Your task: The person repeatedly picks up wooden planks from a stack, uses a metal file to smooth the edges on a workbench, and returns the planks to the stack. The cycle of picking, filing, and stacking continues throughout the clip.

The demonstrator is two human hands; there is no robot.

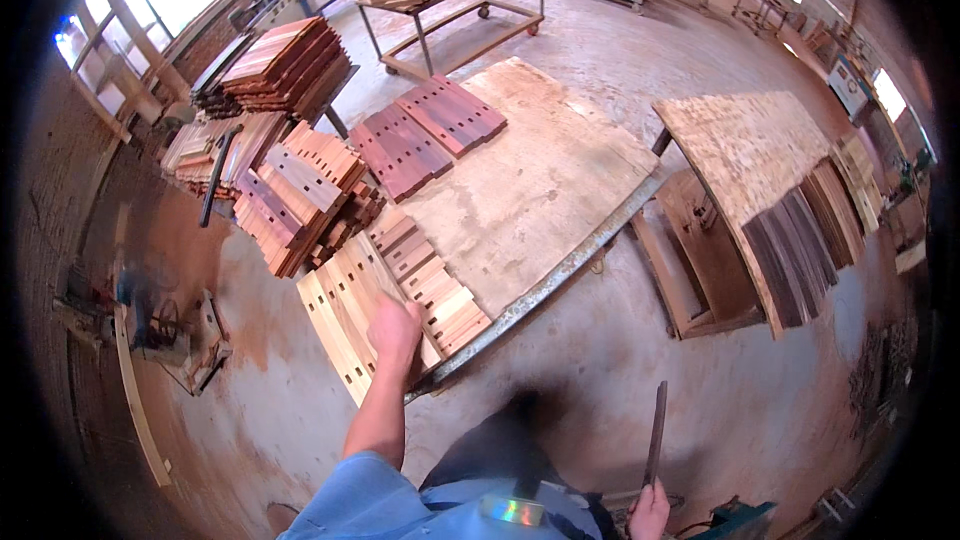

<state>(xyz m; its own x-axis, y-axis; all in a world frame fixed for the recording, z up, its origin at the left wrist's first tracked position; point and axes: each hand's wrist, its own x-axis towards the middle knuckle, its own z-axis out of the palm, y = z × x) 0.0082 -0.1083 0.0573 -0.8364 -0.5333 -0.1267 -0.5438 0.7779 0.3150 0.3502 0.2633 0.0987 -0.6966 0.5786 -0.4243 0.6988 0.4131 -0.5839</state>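
My left hand is closed at the edge of a pale slotted wooden board, which lies at the near left corner of the worktable. Its fingertips are partly hidden. Beside that board lies a row of short slotted wood pieces, some pale and some reddish brown. Low on the right, my right hand grips the bottom end of a thin dark wooden strip, held nearly upright and away from the table. Farther back on the tabletop rest dark red slotted boards.
Stacked slotted boards stand left of the table, with a black bar near them. At right, another plywood-topped table carries dark strips. A wheeled metal cart with wood is behind. Machinery stands on the left floor.
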